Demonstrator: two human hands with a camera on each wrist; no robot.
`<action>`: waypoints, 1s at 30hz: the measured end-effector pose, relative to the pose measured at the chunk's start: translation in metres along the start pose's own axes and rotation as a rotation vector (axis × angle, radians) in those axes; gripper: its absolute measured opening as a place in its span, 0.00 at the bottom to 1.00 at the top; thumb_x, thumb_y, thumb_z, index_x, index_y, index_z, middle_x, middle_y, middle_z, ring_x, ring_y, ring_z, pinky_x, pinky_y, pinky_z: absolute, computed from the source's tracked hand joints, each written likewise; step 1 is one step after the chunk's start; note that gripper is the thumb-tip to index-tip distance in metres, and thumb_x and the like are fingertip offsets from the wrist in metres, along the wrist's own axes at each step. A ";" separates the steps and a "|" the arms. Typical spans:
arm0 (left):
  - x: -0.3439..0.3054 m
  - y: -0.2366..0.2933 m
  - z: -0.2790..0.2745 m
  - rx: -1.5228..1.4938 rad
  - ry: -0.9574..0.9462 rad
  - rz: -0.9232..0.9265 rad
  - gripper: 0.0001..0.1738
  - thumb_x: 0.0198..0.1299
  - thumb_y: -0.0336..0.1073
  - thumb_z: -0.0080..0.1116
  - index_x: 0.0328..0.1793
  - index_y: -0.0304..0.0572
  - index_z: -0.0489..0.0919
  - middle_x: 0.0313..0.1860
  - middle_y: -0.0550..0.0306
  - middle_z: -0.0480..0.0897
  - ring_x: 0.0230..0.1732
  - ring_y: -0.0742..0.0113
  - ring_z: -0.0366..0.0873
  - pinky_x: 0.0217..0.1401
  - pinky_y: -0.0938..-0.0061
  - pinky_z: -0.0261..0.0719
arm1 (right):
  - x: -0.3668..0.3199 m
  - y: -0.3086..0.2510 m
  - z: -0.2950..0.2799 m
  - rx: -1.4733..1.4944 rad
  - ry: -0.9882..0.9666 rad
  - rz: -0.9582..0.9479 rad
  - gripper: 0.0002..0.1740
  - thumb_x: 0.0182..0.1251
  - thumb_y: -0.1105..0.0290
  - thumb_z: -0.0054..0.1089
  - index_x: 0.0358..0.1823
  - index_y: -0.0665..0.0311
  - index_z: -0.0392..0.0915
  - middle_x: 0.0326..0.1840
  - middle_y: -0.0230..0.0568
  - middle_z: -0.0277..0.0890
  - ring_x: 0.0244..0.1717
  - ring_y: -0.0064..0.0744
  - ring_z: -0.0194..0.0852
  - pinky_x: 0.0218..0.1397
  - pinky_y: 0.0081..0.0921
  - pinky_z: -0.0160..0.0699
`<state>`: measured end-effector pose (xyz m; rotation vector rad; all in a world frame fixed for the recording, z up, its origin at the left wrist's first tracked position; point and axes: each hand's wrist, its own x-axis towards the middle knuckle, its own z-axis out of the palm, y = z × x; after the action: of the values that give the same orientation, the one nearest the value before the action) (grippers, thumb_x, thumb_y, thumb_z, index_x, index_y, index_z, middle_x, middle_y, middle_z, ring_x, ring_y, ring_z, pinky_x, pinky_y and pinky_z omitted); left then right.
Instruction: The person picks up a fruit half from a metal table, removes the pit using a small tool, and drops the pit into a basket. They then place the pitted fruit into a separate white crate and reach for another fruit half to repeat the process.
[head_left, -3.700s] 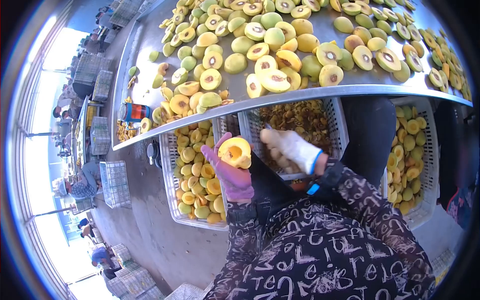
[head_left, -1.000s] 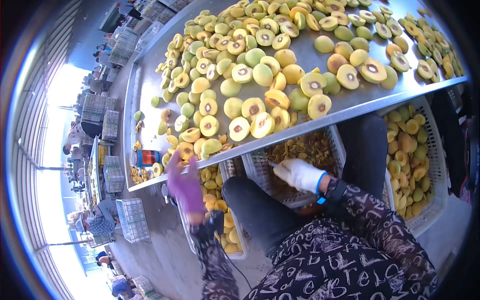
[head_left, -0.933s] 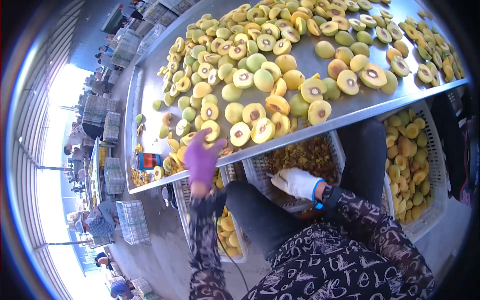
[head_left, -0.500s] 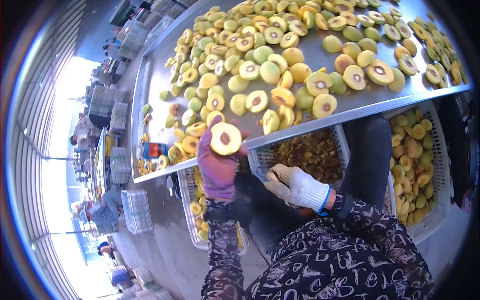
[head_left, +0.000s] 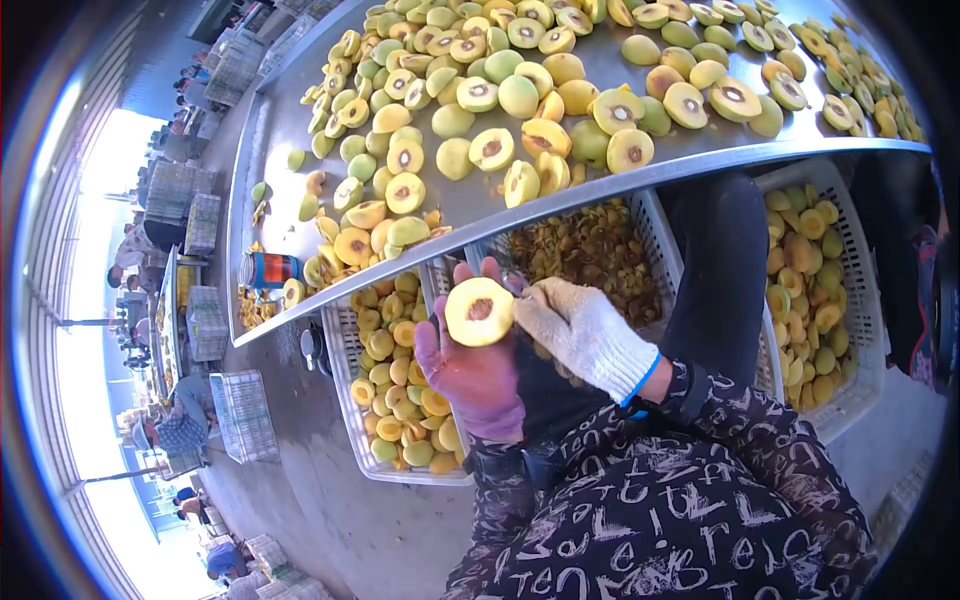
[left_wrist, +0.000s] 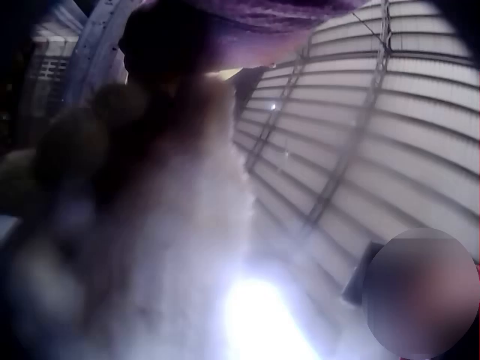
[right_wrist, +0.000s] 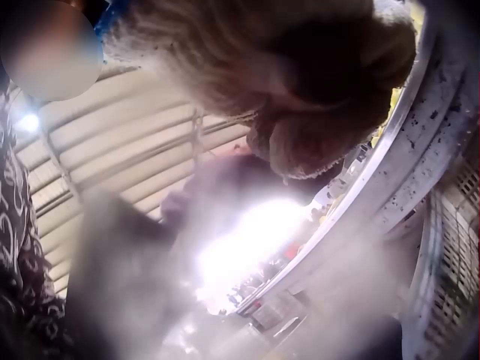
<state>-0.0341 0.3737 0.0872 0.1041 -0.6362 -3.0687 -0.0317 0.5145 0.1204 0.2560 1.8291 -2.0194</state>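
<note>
In the head view my left hand (head_left: 475,385), in a purple glove, holds a peach half (head_left: 480,312) with its cut face and brown pit upward. Fingertips show beyond the far edge of the fruit, and the thumb stands out at the left. My right hand (head_left: 585,335), in a white knitted glove, is right at the fruit's right edge. It grips a small thin tool, mostly hidden by the fingers. The right wrist view shows the white glove's curled fingers (right_wrist: 300,142) from below; the left wrist view is blurred, with purple glove along its top.
A metal table (head_left: 285,190) bears many peach halves and a jar (head_left: 270,270) with a red-orange band. Below stand a crate of peach halves (head_left: 455,475) at left, a crate of brown scraps (head_left: 655,235) in the middle and another peach crate (head_left: 865,330) at right.
My left hand went to the table, took a peach half with its pit in, and brought it back over the lap. My right hand has come up to the fruit's edge.
</note>
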 end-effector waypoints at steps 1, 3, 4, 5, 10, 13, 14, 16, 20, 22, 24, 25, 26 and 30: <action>-0.006 -0.004 -0.001 -0.167 -0.072 -0.027 0.28 0.66 0.48 0.50 0.66 0.38 0.68 0.66 0.46 0.70 0.69 0.40 0.62 0.71 0.40 0.58 | -0.001 0.003 0.004 -0.002 0.001 0.009 0.14 0.66 0.60 0.62 0.34 0.61 0.71 0.20 0.26 0.69 0.15 0.17 0.61 0.19 0.20 0.64; -0.014 -0.007 0.002 -0.205 -0.065 -0.050 0.26 0.67 0.47 0.48 0.65 0.39 0.68 0.67 0.46 0.69 0.70 0.40 0.60 0.72 0.41 0.57 | -0.004 0.012 0.007 -0.131 0.035 -0.232 0.15 0.63 0.61 0.62 0.39 0.68 0.74 0.31 0.55 0.76 0.33 0.45 0.78 0.39 0.33 0.75; -0.015 -0.006 0.005 0.021 0.052 -0.007 0.26 0.67 0.48 0.49 0.64 0.39 0.70 0.67 0.46 0.70 0.70 0.40 0.61 0.72 0.42 0.57 | 0.002 0.013 0.005 -0.359 0.084 -0.329 0.15 0.62 0.61 0.64 0.38 0.65 0.73 0.31 0.51 0.76 0.33 0.51 0.78 0.36 0.37 0.75; -0.013 -0.004 0.010 0.247 0.167 0.039 0.26 0.68 0.49 0.49 0.63 0.38 0.71 0.66 0.45 0.70 0.70 0.40 0.61 0.72 0.43 0.57 | 0.006 0.014 0.003 -0.366 0.080 -0.328 0.15 0.62 0.61 0.64 0.38 0.65 0.73 0.31 0.51 0.76 0.33 0.51 0.78 0.36 0.37 0.75; -0.005 0.003 -0.014 0.093 -0.030 -0.102 0.22 0.71 0.48 0.44 0.56 0.37 0.75 0.61 0.45 0.75 0.66 0.47 0.67 0.72 0.53 0.62 | 0.014 0.032 0.003 -0.588 0.201 -0.599 0.14 0.61 0.59 0.64 0.38 0.59 0.71 0.27 0.43 0.76 0.28 0.51 0.78 0.29 0.41 0.73; -0.008 -0.007 -0.011 0.238 0.232 -0.062 0.22 0.70 0.53 0.46 0.46 0.40 0.78 0.52 0.49 0.79 0.57 0.49 0.75 0.63 0.54 0.73 | -0.015 0.025 0.005 -0.639 0.200 -0.514 0.17 0.65 0.53 0.60 0.38 0.59 0.71 0.23 0.44 0.77 0.24 0.51 0.78 0.26 0.41 0.75; -0.008 -0.015 0.004 0.324 0.350 -0.013 0.26 0.69 0.58 0.44 0.50 0.41 0.72 0.46 0.52 0.77 0.49 0.49 0.78 0.50 0.52 0.82 | -0.021 0.029 0.009 -0.737 0.191 -0.512 0.18 0.65 0.51 0.59 0.38 0.59 0.71 0.23 0.44 0.77 0.24 0.51 0.78 0.25 0.41 0.75; -0.010 -0.019 0.018 0.363 0.361 -0.012 0.25 0.69 0.57 0.46 0.48 0.42 0.73 0.46 0.54 0.78 0.47 0.50 0.78 0.49 0.52 0.81 | -0.019 0.038 0.013 -0.880 0.092 -0.359 0.19 0.66 0.48 0.55 0.38 0.58 0.72 0.21 0.45 0.76 0.22 0.50 0.79 0.22 0.42 0.75; -0.008 -0.020 0.013 0.343 0.389 0.002 0.23 0.68 0.56 0.48 0.48 0.43 0.73 0.45 0.56 0.78 0.45 0.52 0.79 0.46 0.51 0.80 | -0.009 0.063 0.018 -0.910 0.214 -0.508 0.19 0.68 0.48 0.53 0.38 0.59 0.72 0.17 0.46 0.74 0.21 0.48 0.79 0.22 0.41 0.75; -0.008 -0.019 0.012 0.345 0.401 0.005 0.23 0.68 0.56 0.48 0.48 0.43 0.73 0.45 0.56 0.78 0.45 0.53 0.79 0.46 0.52 0.80 | -0.009 0.054 0.021 -0.787 0.230 -0.567 0.19 0.70 0.49 0.51 0.36 0.59 0.72 0.17 0.47 0.74 0.21 0.47 0.79 0.21 0.41 0.74; -0.010 -0.019 0.014 0.403 0.428 0.022 0.25 0.68 0.58 0.47 0.48 0.41 0.73 0.47 0.55 0.76 0.48 0.54 0.78 0.44 0.59 0.82 | -0.011 0.048 0.020 -0.773 0.185 -0.500 0.19 0.70 0.49 0.51 0.36 0.59 0.73 0.19 0.47 0.74 0.21 0.48 0.79 0.21 0.41 0.74; -0.010 -0.019 0.009 0.403 0.431 0.020 0.25 0.68 0.58 0.47 0.48 0.41 0.73 0.47 0.55 0.76 0.48 0.54 0.78 0.44 0.59 0.82 | -0.011 0.046 0.019 -0.761 0.143 -0.438 0.19 0.70 0.49 0.51 0.35 0.59 0.73 0.20 0.47 0.75 0.21 0.49 0.79 0.21 0.41 0.74; -0.007 -0.015 0.003 0.449 0.415 -0.022 0.26 0.68 0.58 0.47 0.48 0.39 0.73 0.48 0.54 0.76 0.49 0.54 0.77 0.46 0.59 0.81 | -0.009 0.047 0.018 -0.761 0.143 -0.436 0.19 0.70 0.49 0.51 0.35 0.59 0.73 0.20 0.47 0.75 0.21 0.49 0.79 0.21 0.41 0.74; 0.000 -0.005 -0.003 0.668 0.256 -0.135 0.29 0.69 0.59 0.45 0.51 0.35 0.72 0.48 0.51 0.76 0.48 0.55 0.78 0.48 0.62 0.80 | 0.001 0.051 0.014 -0.779 0.033 -0.289 0.24 0.71 0.47 0.48 0.34 0.64 0.74 0.24 0.53 0.76 0.27 0.56 0.78 0.28 0.44 0.75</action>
<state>-0.0335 0.3771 0.0830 0.5441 -1.6409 -2.7353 -0.0104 0.4973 0.0756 -0.2143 2.6167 -1.2959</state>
